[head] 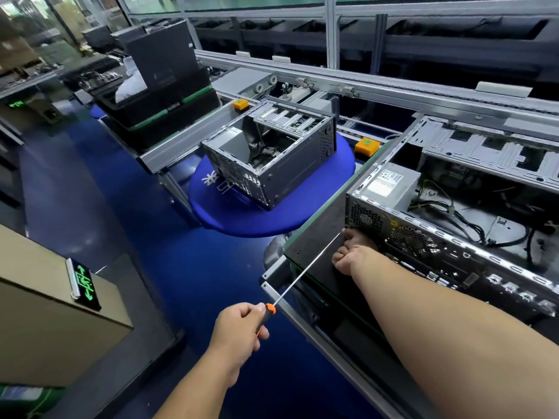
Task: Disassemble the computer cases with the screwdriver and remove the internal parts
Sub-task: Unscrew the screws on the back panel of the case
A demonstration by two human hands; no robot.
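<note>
An open computer case [453, 237] lies on the black work pad [317, 252] at the right, its rear panel facing me. Inside it sit a grey power supply [390, 186] and loose cables. My left hand [239, 331] grips the orange and black handle of a long screwdriver [302, 273]. Its thin shaft slants up and right to the case's lower rear corner. There my right hand [354, 255] has curled fingers pinching the tip of the shaft against the rear panel. A second, stripped case [287, 170] stands on a round blue table [302, 219] further back.
A conveyor rail [363, 83] runs behind both cases, with orange button boxes [366, 145] on it. Stacked black bins with green rims [157, 107] stand at the back left. A tan cabinet with a green lit sign [45, 313] is at my lower left, on a blue floor [121, 207].
</note>
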